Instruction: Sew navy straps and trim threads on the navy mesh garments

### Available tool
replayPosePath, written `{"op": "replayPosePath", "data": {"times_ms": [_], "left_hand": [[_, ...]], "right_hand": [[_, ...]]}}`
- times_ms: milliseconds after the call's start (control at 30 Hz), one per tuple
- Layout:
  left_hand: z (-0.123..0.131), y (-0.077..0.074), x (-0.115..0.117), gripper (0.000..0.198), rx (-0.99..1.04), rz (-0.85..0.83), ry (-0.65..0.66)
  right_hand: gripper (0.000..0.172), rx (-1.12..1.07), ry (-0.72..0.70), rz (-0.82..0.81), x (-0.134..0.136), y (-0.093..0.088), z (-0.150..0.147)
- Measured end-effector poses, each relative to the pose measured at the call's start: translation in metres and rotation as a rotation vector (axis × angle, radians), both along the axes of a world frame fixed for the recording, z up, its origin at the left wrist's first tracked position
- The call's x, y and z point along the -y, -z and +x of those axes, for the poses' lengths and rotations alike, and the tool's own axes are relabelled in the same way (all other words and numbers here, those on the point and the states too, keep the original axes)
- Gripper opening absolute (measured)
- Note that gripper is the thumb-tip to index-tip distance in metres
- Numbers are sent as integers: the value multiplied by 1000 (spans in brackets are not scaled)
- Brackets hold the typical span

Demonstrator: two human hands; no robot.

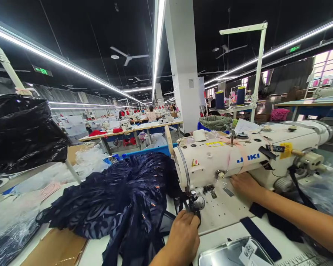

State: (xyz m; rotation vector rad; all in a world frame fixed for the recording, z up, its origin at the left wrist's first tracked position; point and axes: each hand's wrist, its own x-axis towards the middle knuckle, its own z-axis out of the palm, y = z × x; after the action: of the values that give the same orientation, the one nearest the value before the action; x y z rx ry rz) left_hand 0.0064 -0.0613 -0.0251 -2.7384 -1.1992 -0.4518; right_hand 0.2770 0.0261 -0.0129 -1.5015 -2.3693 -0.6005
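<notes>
At the white Juki sewing machine, the person's left hand sits right by the metal presser foot. Its fingers are bunched together and pinched down on the edge of the dark navy wavy-patterned sheer fabric, which lies heaped on the pale worktop left of the needle. The right hand rests on the machine bed beneath the arm, fingertips tucked away, so I cannot tell whether they are apart or together; a shiny metal tray lies between the forearms.
</notes>
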Motion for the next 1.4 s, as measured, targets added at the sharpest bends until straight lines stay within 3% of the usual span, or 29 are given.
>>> {"op": "replayPosePath", "data": {"times_ms": [167,333,633,900,1100,1233,1400], "left_hand": [[0,-3,0,32,105,-28,44],[0,-3,-3,49,50,-9,53],[-1,4,-4,36,128,10,72],[-9,5,-1,50,-9,-7,97],[-8,16,-3,45,-100,50,89],[-6,15,-2,45,-138,82,78],[-4,9,-1,39,-171,62,62]], "right_hand": [[29,72,-214,-170,26,-8,-47],[27,74,-396,-300,37,-3,-83],[21,-151,-91,-256,38,15,-93],[6,-136,-214,-270,41,16,-95],[16,-42,-275,-301,38,15,-100],[27,-6,-292,-348,35,12,-106],[21,-41,-294,-419,30,-1,-105]]}}
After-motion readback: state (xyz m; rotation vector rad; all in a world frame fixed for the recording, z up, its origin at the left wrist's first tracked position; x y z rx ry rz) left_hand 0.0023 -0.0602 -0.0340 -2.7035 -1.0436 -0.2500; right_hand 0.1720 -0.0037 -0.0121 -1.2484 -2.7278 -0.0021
